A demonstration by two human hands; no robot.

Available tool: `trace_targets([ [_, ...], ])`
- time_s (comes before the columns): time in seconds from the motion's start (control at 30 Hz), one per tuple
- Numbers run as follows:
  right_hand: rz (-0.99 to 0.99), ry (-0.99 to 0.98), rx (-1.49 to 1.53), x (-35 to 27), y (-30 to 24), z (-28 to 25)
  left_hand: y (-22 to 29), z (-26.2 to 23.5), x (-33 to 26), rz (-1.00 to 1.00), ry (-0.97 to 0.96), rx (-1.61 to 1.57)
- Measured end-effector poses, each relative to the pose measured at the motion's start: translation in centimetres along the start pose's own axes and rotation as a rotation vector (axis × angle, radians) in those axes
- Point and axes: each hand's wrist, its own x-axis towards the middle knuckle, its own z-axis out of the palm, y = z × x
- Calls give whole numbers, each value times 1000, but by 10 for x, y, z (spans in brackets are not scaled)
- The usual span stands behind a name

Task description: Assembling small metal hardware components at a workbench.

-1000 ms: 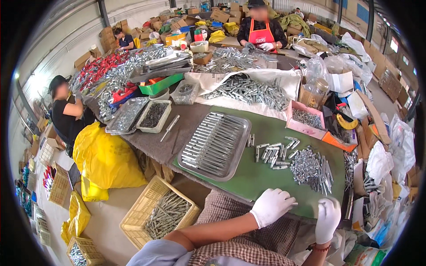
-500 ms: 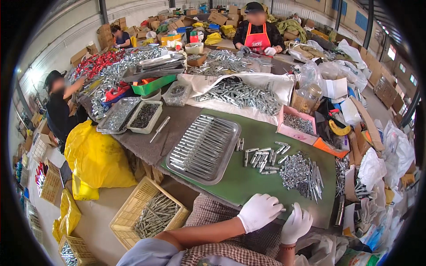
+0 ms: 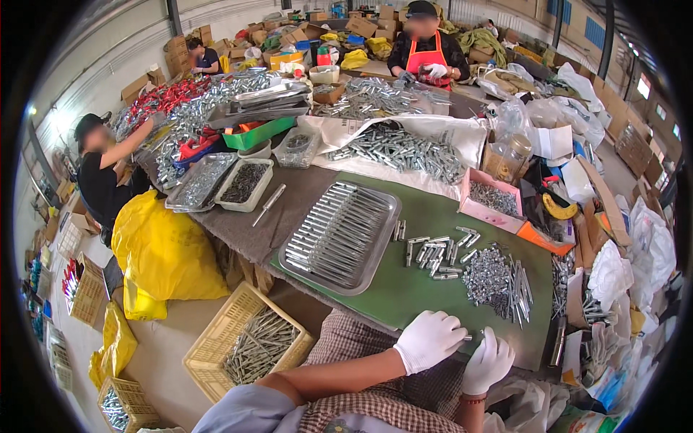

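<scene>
My left hand (image 3: 431,341), in a white glove, is closed on a short silvery metal tube (image 3: 468,337); only its end pokes out past the fingertips. Close by on the right, my right hand (image 3: 489,363), also gloved, pinches its thumb and fingers together facing the tube's end; whatever is in that pinch is too small to name. Both hands are at the near edge of the green mat (image 3: 361,303). Just beyond them lie a heap of small metal nuts (image 3: 485,274), a bunch of thin metal rods (image 3: 520,292) and several loose metal tubes (image 3: 437,252).
Left of the tubes, a metal tray (image 3: 346,290) holds rows of long rods. A pink box (image 3: 491,195) of small parts stands at the right. Farther back, metal tubes (image 3: 404,155) cover a white sheet. A yellow crate (image 3: 198,361) sits below the table. Co-workers (image 3: 426,54) work across it.
The whole view has shifted slightly. My hands keep nearly the same pose at the mat's edge. The co-worker in the red apron has brought both hands closer together.
</scene>
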Motion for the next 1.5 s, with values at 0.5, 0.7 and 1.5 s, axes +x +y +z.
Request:
trace_targets([
  [0.5,13,-5,2,1,-2,-2,0,0,-1,-22,-73,-13],
  [0.7,15,-11,-7,-2,-1,-3,2,-2,-2,-17,-49,-32],
  [1.5,-88,-9,-42,21,-23,-31,7,17,-6,0,75,-21],
])
